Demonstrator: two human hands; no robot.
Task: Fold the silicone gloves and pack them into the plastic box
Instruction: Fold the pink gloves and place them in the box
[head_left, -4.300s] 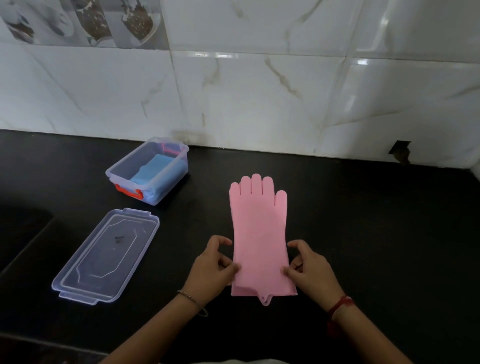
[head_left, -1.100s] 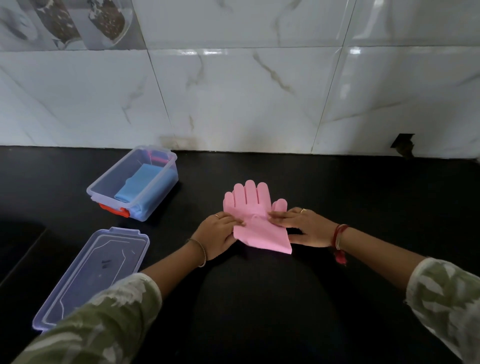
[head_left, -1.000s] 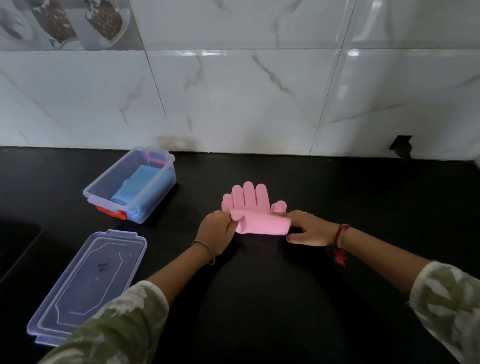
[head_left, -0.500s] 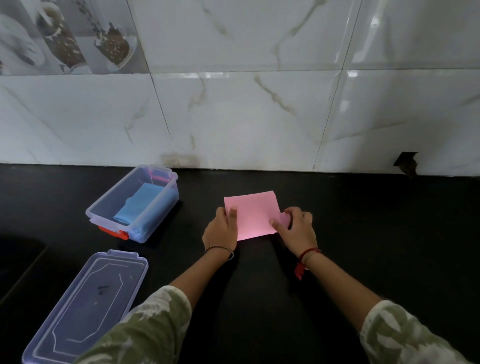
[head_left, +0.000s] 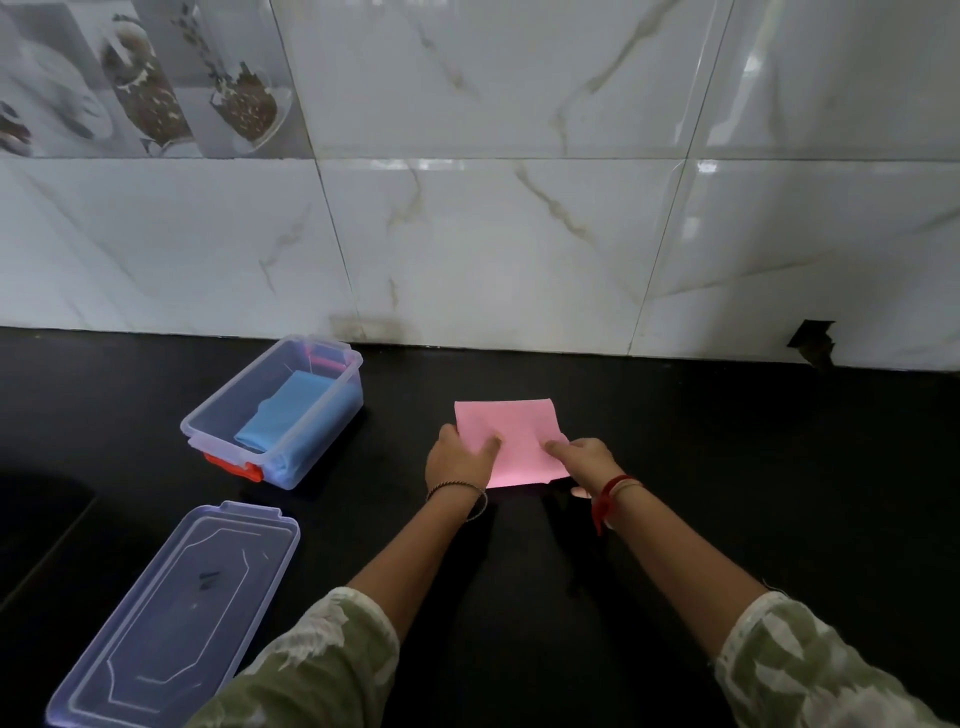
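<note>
The black surface (head_left: 727, 493) carries the same things as a moment ago, but the pink glove (head_left: 511, 441) looks quite different. A few seconds back it lay flat at full length, fingers pointing to the wall; a second ago its cuff end was being turned up over the palm; now no fingers show, and it is a neat, roughly square pad, doubled over. By my reading the fold is done or nearly so, and packing comes next.

The plastic box (head_left: 275, 415) stands open well to the left, already holding a folded blue glove (head_left: 283, 410); its lid (head_left: 171, 618) lies nearer the person.

The left hand (head_left: 460, 460) and right hand (head_left: 584, 457) sit apart at the pad's near corners, fingertips pressing it flat rather than clamped round it.

The pad's surface is smooth and matte, with faint creases.
</note>
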